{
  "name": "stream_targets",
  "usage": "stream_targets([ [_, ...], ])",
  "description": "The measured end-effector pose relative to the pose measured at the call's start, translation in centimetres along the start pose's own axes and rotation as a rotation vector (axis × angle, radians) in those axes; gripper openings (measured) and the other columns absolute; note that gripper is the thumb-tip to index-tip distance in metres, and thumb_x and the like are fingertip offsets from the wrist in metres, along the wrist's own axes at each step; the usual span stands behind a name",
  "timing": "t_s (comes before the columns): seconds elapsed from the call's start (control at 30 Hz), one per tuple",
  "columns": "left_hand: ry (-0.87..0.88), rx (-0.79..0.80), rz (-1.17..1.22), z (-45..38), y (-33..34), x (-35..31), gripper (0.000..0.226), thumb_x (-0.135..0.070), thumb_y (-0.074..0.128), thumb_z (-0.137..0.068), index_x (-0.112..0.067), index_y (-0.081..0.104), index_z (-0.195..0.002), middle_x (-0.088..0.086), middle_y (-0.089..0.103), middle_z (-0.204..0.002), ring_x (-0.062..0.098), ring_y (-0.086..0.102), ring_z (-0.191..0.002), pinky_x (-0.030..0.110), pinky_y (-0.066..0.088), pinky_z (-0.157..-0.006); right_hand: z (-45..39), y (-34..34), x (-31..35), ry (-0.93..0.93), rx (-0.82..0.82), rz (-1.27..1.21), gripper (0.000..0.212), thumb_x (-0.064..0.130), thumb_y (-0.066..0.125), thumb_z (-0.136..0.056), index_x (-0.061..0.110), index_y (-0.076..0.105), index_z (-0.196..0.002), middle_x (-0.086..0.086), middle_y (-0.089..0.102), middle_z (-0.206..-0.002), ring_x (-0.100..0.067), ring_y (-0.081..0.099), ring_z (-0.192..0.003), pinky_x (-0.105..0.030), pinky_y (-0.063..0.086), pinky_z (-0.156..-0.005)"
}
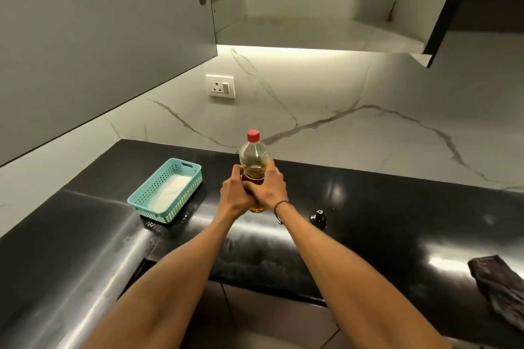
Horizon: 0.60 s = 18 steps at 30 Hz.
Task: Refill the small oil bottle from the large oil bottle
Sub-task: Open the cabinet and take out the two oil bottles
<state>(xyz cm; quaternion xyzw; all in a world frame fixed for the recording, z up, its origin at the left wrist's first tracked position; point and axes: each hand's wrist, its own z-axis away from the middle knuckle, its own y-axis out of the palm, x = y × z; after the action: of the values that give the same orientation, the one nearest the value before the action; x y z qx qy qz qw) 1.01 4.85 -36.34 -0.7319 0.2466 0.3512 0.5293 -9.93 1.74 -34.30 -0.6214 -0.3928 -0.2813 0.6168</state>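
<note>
Our fingers (270, 167) were wrapped around the middle of the large oil bottle (253, 156), both hands grasping it at once: the left hand (236, 194) on its left side, the right hand (268, 188) on its right, thumbs overlapping at the front. The bottle stood upright near the middle of the black table (397, 224), amber oil showing inside, and its red cap (253, 135) was on. Just to the near right sat a small dark object with a shiny top (318, 219), which we judged to be the small oil bottle, though it was too small to tell. Nothing had been poured: uncapping, opening the small one and pouring all remained. To the left lay a teal basket (167, 193); at the near right edge, a dark cloth (499, 283).
</note>
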Motion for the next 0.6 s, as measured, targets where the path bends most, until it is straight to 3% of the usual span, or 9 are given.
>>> stream_targets([
  [0.23,-0.04,0.091,-0.002,0.3,4.5,5.0,0.068,-0.018,0.091,-0.072,-0.019,0.05,-0.125,0.006,0.077,-0.108,0.026,0.075,-0.093,0.039,0.063,-0.084,0.7,3.2,-5.7,0.106,-0.009,-0.057,0.062,0.031,0.087,-0.081,0.019,0.049,-0.129,-0.006,0.063,-0.129,-0.026,0.062,-0.119,-0.034,0.05,-0.095],
  [0.43,-0.114,0.129,0.056,0.8,8.6,8.6,0.063,-0.008,0.086,-0.073,-0.019,0.051,-0.125,0.004,0.076,-0.103,0.025,0.073,-0.092,0.036,0.06,-0.08,0.7,5.4,-10.5,0.167,-0.013,-0.044,0.06,0.032,0.087,-0.079,0.023,0.049,-0.125,-0.001,0.061,-0.129,-0.024,0.058,-0.121,-0.042,0.051,-0.101],
  [0.6,-0.14,0.144,0.043,1.0,11.0,10.4,0.057,-0.007,0.083,-0.078,-0.028,0.047,-0.117,0.003,0.076,-0.103,0.025,0.074,-0.094,0.039,0.062,-0.08,0.6,6.3,-12.9,0.211,-0.003,-0.041,0.058,0.026,0.085,-0.082,0.022,0.049,-0.126,-0.002,0.06,-0.131,-0.022,0.056,-0.122,-0.031,0.044,-0.098],
])
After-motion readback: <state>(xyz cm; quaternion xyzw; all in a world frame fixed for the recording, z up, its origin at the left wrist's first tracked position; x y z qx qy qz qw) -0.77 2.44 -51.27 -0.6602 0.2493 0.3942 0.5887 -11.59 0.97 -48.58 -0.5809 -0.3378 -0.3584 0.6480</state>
